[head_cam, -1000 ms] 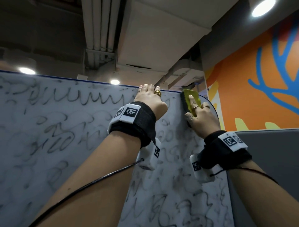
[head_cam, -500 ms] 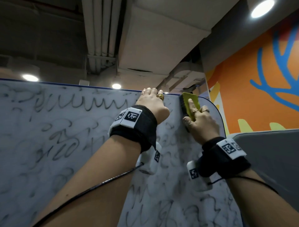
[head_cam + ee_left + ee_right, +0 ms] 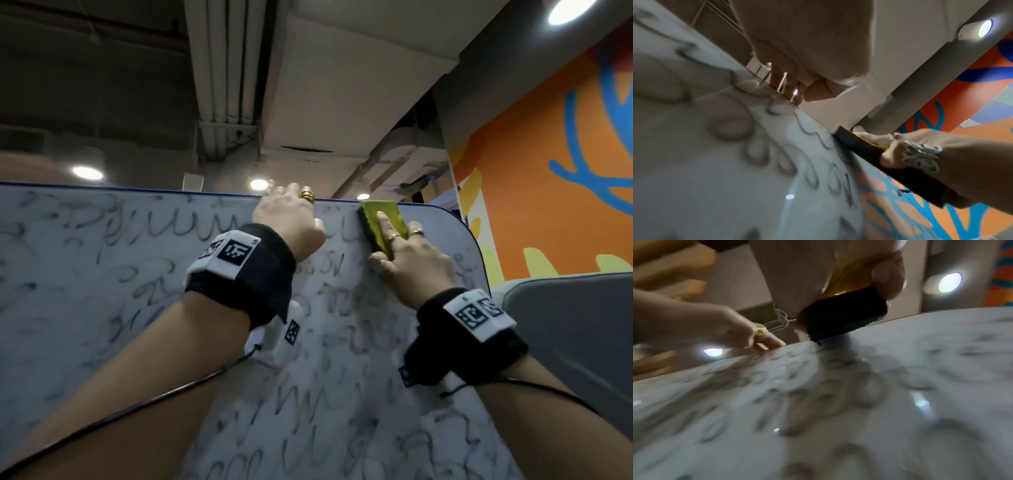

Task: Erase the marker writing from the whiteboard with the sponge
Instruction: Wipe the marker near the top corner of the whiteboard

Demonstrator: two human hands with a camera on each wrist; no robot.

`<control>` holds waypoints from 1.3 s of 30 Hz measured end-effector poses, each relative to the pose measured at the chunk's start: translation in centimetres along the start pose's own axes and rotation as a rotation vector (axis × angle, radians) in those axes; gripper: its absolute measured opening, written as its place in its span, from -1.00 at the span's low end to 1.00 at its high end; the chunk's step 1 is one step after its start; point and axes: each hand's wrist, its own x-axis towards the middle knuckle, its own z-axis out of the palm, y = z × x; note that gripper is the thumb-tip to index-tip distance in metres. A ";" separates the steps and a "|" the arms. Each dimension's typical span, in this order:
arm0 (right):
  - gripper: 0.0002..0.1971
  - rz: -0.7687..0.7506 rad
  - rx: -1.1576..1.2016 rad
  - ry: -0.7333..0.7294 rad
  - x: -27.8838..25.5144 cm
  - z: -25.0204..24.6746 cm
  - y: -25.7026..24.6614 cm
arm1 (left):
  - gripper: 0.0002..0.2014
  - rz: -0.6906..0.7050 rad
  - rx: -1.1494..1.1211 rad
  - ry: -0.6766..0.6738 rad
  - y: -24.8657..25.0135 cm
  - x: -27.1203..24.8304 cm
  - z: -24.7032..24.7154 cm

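Observation:
The whiteboard [image 3: 102, 291] stands upright, covered in smudged grey marker writing; it also fills the left wrist view [image 3: 694, 162] and the right wrist view [image 3: 838, 418]. My left hand [image 3: 287, 216] hooks its fingers over the board's top edge, as both wrist views confirm [image 3: 807, 48] [image 3: 715, 324]. My right hand [image 3: 411, 263] grips the yellow-green sponge [image 3: 375, 209], fingers on its back and thumb at its side. The sponge's dark face [image 3: 859, 142] [image 3: 842, 316] presses on the board just under the top edge, near the rounded right corner.
An orange wall [image 3: 534, 205] with blue and yellow shapes rises to the right of the board. A grey partition [image 3: 565, 325] stands beside the board's right edge. Ceiling ducts and lamps are overhead. Thin black cables trail from both wrist bands.
The sponge in my right hand has slid a little left along the top edge, away from the rounded corner. My left hand has kept its hold on the top edge.

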 end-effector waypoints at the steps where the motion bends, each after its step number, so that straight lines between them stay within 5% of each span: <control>1: -0.34 -0.038 0.002 0.002 0.0 -0.1 -1.5 | -0.53 -0.021 0.003 -0.008 -0.5 0.0 -0.2; 6: -0.31 -0.240 -0.066 0.020 -1.1 0.4 -4.8 | -0.28 -0.055 -0.064 -0.105 -2.0 0.2 -1.5; 13: -0.33 -0.054 -0.014 0.003 -1.5 0.9 -1.7 | -0.39 -0.047 -0.134 -0.061 -2.4 -0.3 -1.1; 22: -0.29 -0.209 0.029 0.012 -1.1 1.1 -5.8 | -0.50 -0.032 -0.247 -0.057 -2.9 0.6 -1.2; 30: -0.33 0.221 0.147 0.027 -1.7 2.3 3.6 | -0.52 -0.117 -0.202 -0.044 -1.9 -0.2 -0.5; 39: -0.28 -0.070 0.112 -0.031 -2.8 3.1 -1.8 | -0.44 -0.097 -0.116 0.024 -1.0 -0.6 0.7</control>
